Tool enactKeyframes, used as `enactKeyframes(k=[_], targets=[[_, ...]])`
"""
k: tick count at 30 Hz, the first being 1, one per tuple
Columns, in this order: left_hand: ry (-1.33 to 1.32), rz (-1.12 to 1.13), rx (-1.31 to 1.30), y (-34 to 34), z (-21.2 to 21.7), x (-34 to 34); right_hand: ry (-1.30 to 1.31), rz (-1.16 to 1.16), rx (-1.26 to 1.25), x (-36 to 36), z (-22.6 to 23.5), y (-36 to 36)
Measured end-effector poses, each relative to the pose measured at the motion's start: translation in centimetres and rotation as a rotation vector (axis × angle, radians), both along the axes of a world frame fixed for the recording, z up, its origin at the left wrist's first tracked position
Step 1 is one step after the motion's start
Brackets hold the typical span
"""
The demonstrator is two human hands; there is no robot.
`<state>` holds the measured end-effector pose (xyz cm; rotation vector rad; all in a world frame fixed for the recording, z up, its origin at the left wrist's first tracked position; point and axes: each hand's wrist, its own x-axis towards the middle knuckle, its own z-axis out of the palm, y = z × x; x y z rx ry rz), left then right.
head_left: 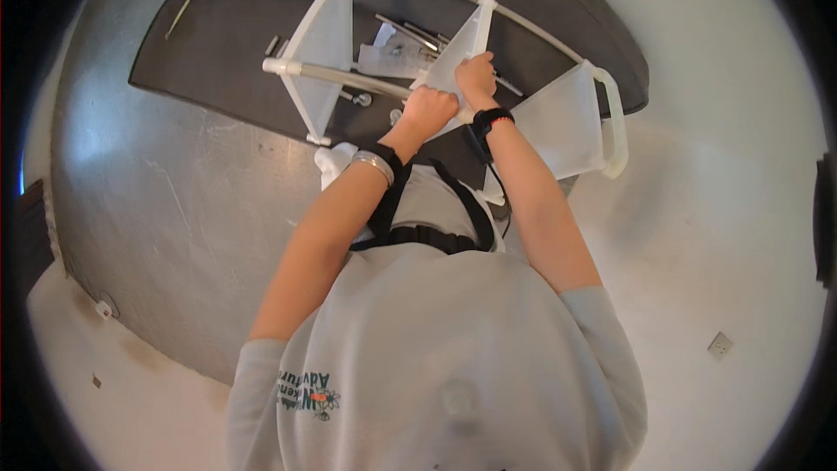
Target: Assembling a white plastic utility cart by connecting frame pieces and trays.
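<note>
Left hand (429, 110) — grip shut in a fist on the rack's (558, 122) middle panel | right hand (476, 77) — grip closed on the same panel, just at 1 o'clock of the left | rack lies on the dark mat (218, 61) | bag (388, 45) and screws (362, 99) at 10 o'clock of the hands

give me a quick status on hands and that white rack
Left hand fisted on white rack middle panel. Right hand gripping the same panel. Loose screws on dark mat beneath.
</note>
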<state>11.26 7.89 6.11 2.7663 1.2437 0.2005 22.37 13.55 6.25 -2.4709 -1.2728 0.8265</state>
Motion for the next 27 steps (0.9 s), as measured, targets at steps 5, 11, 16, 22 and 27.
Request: enactKeyframes(k=[5, 11, 16, 22, 27], targets=[[-0.041, -0.028, 0.075, 0.1, -0.5, 0.1, -0.014, -0.065, -0.054, 0.2, -0.9, 1.5], [-0.011, -0.044, 0.010, -0.1, -0.3, -0.2, -0.220, 0.026, 0.017, -0.1, 0.1, 0.2], [-0.015, -0.076, -0.047, 0.1, 0.1, -0.4, -0.130, 0.112, 0.113, 0.8, -1.3, 0.4], [0.048, -0.105, -0.189, 0.7, 1.4, -0.9, -0.092, 0.117, 0.121, 0.7, -1.1, 0.4], [0.129, -0.140, -0.288, 1.6, 2.3, -0.9, -0.058, 0.062, 0.097, 0.4, -0.8, 0.5]])
